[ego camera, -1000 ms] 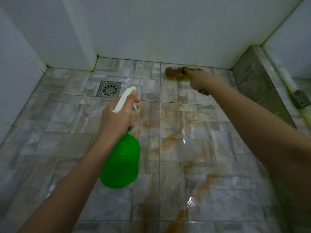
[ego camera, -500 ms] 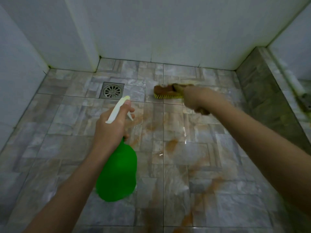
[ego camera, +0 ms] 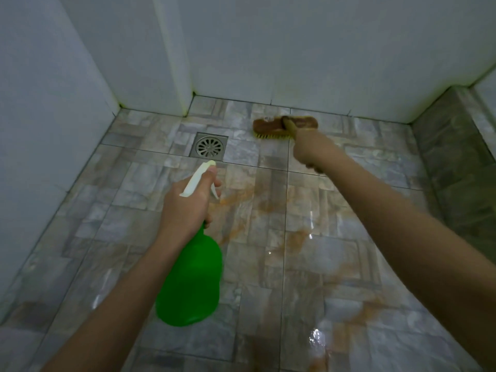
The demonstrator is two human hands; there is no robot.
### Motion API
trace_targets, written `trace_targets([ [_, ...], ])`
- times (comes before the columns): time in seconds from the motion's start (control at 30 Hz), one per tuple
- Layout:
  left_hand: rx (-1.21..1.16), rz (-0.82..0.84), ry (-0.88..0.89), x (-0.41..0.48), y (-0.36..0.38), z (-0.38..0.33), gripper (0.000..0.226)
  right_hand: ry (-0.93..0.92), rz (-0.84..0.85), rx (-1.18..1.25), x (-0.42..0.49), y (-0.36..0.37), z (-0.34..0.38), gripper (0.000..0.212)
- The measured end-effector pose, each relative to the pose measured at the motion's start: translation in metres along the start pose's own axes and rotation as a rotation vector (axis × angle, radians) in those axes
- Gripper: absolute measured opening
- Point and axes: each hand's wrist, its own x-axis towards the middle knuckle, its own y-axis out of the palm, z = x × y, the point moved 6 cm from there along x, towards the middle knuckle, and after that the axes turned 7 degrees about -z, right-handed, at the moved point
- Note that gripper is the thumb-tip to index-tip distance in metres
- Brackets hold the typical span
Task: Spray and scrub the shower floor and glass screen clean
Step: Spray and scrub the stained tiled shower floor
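My left hand [ego camera: 188, 208] grips the neck of a green spray bottle [ego camera: 192, 280] with a cream trigger head [ego camera: 198, 177], held above the middle of the floor, nozzle pointing toward the drain. My right hand [ego camera: 308, 150] holds the handle of a brown scrub brush [ego camera: 271, 126] with yellow bristles. The brush head rests on the grey marbled shower floor [ego camera: 134, 237] close to the back wall. Orange-brown stains [ego camera: 295, 240] and wet patches streak the tiles between my arms.
A square metal drain [ego camera: 208, 148] sits left of the brush. White tiled walls [ego camera: 295, 49] close the back and left [ego camera: 40, 130]. A raised stone kerb [ego camera: 456, 162] runs along the right edge.
The brush has moved from the floor's middle back toward the far wall, as it was a second ago. My left hand and the bottle stay about where they were.
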Motion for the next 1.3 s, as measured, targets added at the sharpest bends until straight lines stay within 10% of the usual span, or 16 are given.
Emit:
trace_targets([
  [0.83, -0.097, -0.128, -0.073, 0.007, -0.061, 0.014, 0.046, -0.101, -0.056, -0.123, 0.025, -0.001, 0.103, 0.038],
  [1.0, -0.121, -0.168, -0.089, 0.014, -0.079, 0.016, 0.047, -0.149, 0.061, -0.086, -0.012, 0.031, 0.12, 0.074],
  [1.3, -0.112, -0.19, -0.064, 0.016, -0.091, 0.019, 0.044, -0.147, 0.042, 0.0, 0.02, 0.025, 0.157, 0.044],
])
